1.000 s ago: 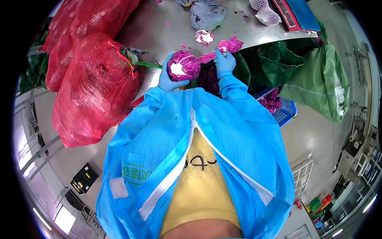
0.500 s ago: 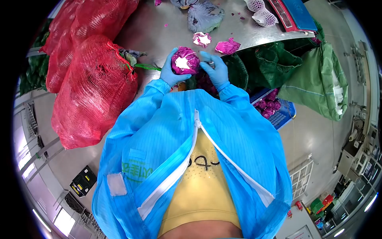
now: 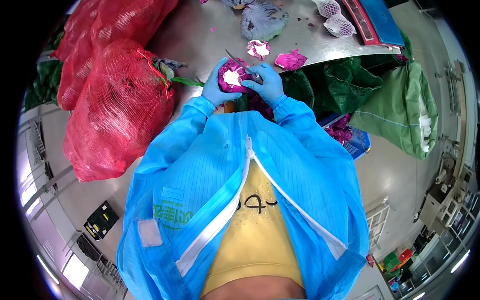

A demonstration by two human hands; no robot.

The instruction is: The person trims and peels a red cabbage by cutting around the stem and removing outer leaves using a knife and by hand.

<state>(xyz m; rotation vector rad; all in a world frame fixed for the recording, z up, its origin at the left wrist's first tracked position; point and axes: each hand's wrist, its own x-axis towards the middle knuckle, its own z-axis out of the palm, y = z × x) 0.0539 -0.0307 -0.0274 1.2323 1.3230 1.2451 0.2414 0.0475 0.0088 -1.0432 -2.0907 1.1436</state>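
My left hand [image 3: 214, 90], in a blue glove, is wrapped round the left side of a red cabbage [image 3: 231, 78], whose pale cut face points up. In my gloved right hand [image 3: 268, 86] is a knife [image 3: 244, 65], its curved blade slanting up and left over the cabbage. The right fingertips and thumb are at the cabbage's right side. Just beyond the hands, a cut purple and white cabbage piece [image 3: 258, 49] and a loose purple leaf [image 3: 291, 60] lie on the metal table [image 3: 200, 45].
Full red mesh sacks [image 3: 117, 110] stand on the left. Dull outer leaves [image 3: 261, 21], white foam netting [image 3: 340, 25] and a blue folder [image 3: 378, 22] are on the table. To the right are dark green sacks [image 3: 345, 82], a light green sack [image 3: 397, 107] and a blue crate [image 3: 358, 145] of cabbages.
My right hand has closed in on the cabbage, and the knife blade now shows clearly across it. My left hand keeps its hold. The whole view has shifted slightly.
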